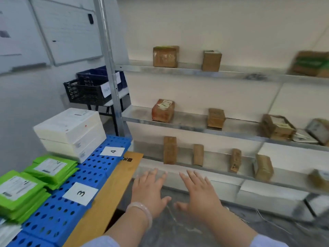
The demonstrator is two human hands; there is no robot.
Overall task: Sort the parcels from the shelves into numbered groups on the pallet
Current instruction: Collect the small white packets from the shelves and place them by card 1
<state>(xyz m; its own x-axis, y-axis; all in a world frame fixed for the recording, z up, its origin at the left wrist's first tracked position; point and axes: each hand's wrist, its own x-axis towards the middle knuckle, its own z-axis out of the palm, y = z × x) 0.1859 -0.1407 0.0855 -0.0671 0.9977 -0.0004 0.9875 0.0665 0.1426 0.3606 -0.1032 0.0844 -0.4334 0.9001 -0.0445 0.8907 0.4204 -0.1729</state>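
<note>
My left hand (149, 191) and my right hand (199, 191) are stretched forward side by side, fingers spread, holding nothing, below the lowest shelf (213, 173). Brown cardboard parcels stand on three metal shelves; the nearest is a tall one (170, 150) just above my left hand. At the left lies the blue perforated pallet (58, 211) with paper labels 3 (80, 193) and 4 (112, 151). Green flat parcels (49, 168) lie stacked behind label 3, and white boxes (71, 132) are stacked behind label 4.
A cardboard sheet (110, 196) lies along the pallet's right edge. A metal shelf post (110, 72) rises between pallet and shelves. Dark plastic crates (89, 88) sit on a small table behind it. A whiteboard (65, 31) hangs on the left wall. Grey floor lies under my hands.
</note>
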